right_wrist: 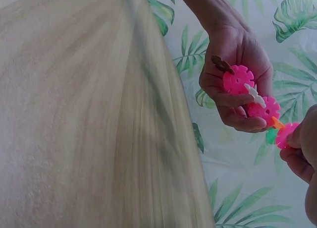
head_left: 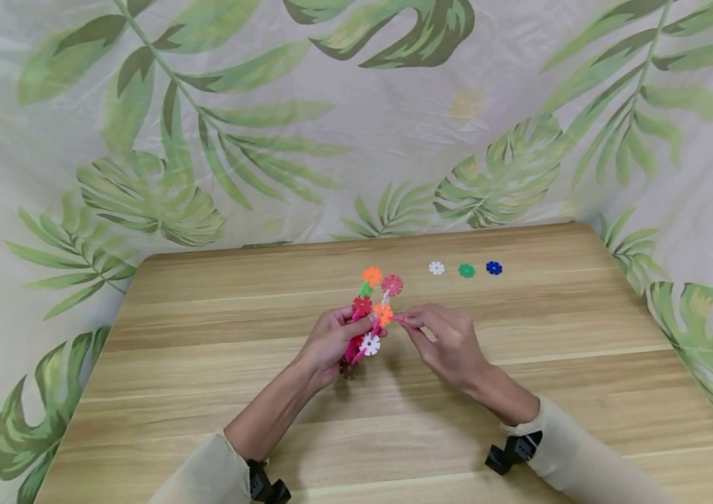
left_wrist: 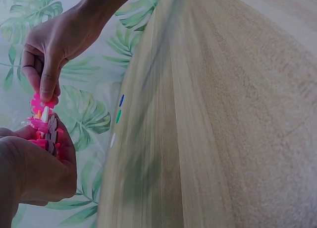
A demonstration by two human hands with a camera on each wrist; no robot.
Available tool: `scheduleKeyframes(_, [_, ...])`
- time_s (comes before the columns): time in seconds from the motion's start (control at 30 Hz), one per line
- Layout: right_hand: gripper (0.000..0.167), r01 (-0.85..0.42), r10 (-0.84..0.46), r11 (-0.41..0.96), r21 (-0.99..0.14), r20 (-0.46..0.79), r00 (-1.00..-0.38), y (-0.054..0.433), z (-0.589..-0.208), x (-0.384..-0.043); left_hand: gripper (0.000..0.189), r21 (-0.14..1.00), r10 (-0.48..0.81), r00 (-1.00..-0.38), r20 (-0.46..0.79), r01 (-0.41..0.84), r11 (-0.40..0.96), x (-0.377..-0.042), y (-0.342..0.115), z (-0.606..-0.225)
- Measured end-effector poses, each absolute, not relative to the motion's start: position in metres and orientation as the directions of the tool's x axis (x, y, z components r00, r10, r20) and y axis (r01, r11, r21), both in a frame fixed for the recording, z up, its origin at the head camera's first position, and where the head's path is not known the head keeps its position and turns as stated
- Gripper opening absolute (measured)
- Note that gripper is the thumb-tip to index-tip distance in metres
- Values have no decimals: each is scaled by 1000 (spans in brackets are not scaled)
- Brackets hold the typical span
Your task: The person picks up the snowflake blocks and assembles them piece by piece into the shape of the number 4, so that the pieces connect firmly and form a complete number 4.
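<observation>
My left hand (head_left: 330, 344) grips a joined chain of flower-shaped notched plastic discs in front of me, thumb across it. The chain has an orange disc (head_left: 372, 276) and a rose-pink disc (head_left: 392, 284) at its top, a red one (head_left: 362, 305), a white one (head_left: 369, 344) and a brown one (right_wrist: 221, 64) at its lower end. Between thumb and fingertips, my right hand (head_left: 451, 341) pinches a pink disc (right_wrist: 286, 136). Its edge meets another orange disc (head_left: 384, 313) on the chain's right side. Fingers hide part of the chain.
Three loose discs lie in a row toward the table's back: white (head_left: 436, 268), green (head_left: 466, 270) and blue (head_left: 494, 267). The wood-grain table (head_left: 205, 336) ends at a leaf-printed cloth (head_left: 255, 84) behind it. Each wrist wears a black camera.
</observation>
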State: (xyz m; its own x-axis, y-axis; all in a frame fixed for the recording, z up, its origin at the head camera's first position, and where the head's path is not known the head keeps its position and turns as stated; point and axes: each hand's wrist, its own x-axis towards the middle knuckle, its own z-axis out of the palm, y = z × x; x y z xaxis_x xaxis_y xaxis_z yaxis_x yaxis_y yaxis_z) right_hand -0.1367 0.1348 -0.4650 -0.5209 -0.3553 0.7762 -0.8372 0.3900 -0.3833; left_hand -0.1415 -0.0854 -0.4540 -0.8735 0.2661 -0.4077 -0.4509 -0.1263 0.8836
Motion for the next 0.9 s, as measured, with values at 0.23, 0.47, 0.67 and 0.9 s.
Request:
scheduleKeyframes(0.23, [20, -834, -342, 378, -402, 777, -529, 135, -467, -138, 25, 878, 264, -869, -419, -462, -124, -142, -85, -456])
scheduleKeyframes(0.47, [17, -833, -345, 384, -398, 775, -529, 134, -467, -137, 26, 881, 259, -870, -419, -459, -115, -142, -84, -457])
scheduleKeyframes(0.67, [20, -835, -359, 388, -389, 771, -526, 133, -467, -137, 23, 871, 251, -863, -438, -476, -119, -142, -83, -456])
scheduleKeyframes(0.9, [27, -835, -350, 388, -390, 776, -525, 134, -467, -141, 24, 893, 248, -880, -405, -439, -102, -144, -83, -452])
